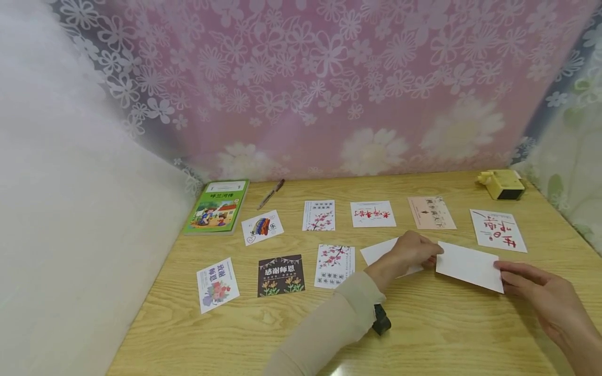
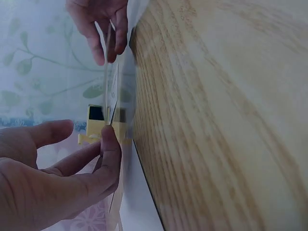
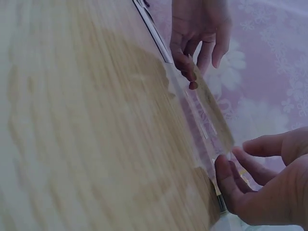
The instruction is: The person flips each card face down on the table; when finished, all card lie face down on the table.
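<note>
Left fingertips pinch one end of the white card (image 1: 470, 266), right fingertips nip the other, and it's up off the worktop (image 1: 423, 339), towards the right edge! Left hand (image 1: 409, 250) and right hand (image 1: 545, 292) share it, presumably to keep it steady. A second pale card (image 1: 380, 250) lies partly behind the left hand. Further out, a dark card (image 1: 281, 275) left of centre, a green book (image 1: 218, 207) at the far-left corner, a yellow object (image 1: 503, 184) near the far-right. No container shows.
</note>
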{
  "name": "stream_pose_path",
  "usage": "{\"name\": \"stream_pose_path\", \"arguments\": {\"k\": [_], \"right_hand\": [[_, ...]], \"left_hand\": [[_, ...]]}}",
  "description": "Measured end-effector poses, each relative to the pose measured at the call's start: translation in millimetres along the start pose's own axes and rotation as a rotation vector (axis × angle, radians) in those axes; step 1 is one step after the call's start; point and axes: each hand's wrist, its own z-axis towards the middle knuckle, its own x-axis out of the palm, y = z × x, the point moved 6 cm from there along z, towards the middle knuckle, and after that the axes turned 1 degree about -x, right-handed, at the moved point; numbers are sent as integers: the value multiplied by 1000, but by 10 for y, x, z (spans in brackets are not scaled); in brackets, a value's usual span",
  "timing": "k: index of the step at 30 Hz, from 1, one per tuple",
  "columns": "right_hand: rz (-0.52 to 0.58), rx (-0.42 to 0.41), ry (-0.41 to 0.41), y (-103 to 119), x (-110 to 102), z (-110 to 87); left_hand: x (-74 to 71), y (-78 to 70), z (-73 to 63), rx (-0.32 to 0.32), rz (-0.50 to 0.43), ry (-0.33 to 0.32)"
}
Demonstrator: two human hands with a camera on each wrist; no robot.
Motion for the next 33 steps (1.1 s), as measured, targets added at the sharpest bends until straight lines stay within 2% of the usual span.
{"name": "stream_pose_path", "arguments": {"k": [4, 9, 12, 16, 19, 26, 28, 33], "right_hand": [[80, 17, 102, 26, 11, -6], [23, -20, 233, 73, -2, 5], [-10, -14, 290, 75, -11, 18], [-19, 35, 335, 57, -24, 25], [-16, 46, 354, 72, -25, 20], [2, 0, 395, 163, 2, -11], [54, -41, 455, 212, 43, -33], [251, -142, 678, 336, 240, -89]], "left_hand": [[2, -15, -5, -29, -37, 7], [8, -25, 6, -60, -34, 22], [21, -41, 18, -58, 11, 48], [35, -61, 25, -51, 54, 59], [30, -70, 16, -50, 53, 61], [-34, -101, -33, -37, 48, 96], [-70, -115, -47, -19, 39, 107], [-238, -82, -102, 39, -4, 146]]}}
